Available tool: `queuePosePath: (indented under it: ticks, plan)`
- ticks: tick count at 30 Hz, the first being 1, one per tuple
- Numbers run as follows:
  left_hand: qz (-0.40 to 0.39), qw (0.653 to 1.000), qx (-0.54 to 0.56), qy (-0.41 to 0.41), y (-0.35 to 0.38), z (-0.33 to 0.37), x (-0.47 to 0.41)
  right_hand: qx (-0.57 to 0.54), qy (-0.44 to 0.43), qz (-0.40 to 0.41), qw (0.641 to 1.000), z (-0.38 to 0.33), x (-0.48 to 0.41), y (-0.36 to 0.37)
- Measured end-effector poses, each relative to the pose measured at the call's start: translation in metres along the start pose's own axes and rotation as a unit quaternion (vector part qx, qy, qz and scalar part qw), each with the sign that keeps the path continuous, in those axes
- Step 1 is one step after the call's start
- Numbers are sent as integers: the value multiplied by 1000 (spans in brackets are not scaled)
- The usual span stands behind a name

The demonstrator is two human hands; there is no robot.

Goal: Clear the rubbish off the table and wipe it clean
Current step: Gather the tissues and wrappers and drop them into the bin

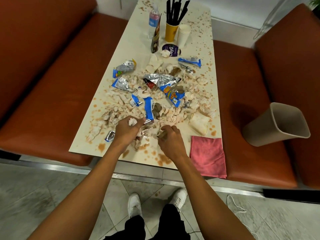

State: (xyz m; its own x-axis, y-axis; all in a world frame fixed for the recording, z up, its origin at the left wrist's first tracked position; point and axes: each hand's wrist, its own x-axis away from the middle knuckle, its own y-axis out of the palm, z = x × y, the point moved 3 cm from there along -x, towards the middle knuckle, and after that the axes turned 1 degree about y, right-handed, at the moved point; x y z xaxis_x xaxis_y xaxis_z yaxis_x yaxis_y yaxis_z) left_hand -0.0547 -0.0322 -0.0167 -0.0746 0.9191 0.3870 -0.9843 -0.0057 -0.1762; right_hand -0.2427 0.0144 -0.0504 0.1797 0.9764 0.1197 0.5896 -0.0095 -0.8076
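Note:
A long cream table (119,49) is spattered with brown stains and heaped with torn, stained tissue (174,113) and several blue and silver snack wrappers (161,80). My left hand (127,129) is at the near end of the heap, closed on a crumpled white tissue (132,121). My right hand (170,140) is beside it, closed on a small brown scrap of paper (162,135). A folded pink cloth (208,155) lies on the table's near right corner. A beige bin (277,125) lies tipped on the right bench.
Orange benches (43,104) flank the table on both sides. At the far end stand a water bottle (153,18), a dark pouch (156,34), a yellow cup of black straws (171,31), white paper cups (183,34) and a purple coaster (170,49). My white shoes stand on the tiled floor.

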Motion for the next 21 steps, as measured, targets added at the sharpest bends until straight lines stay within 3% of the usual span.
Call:
queuePosePath:
  ticks: [7,14,21]
  plan:
    - [3,1000,8,2,-2,2,0,-63,-8,50,997,-6,-5,-18]
    - [10,1000,-2,15,-5,9,2,-23,-13,-49,998,-28,-20,8]
    - [21,999,-12,30,-15,6,-3,9,-35,-36,999,-37,-14,24]
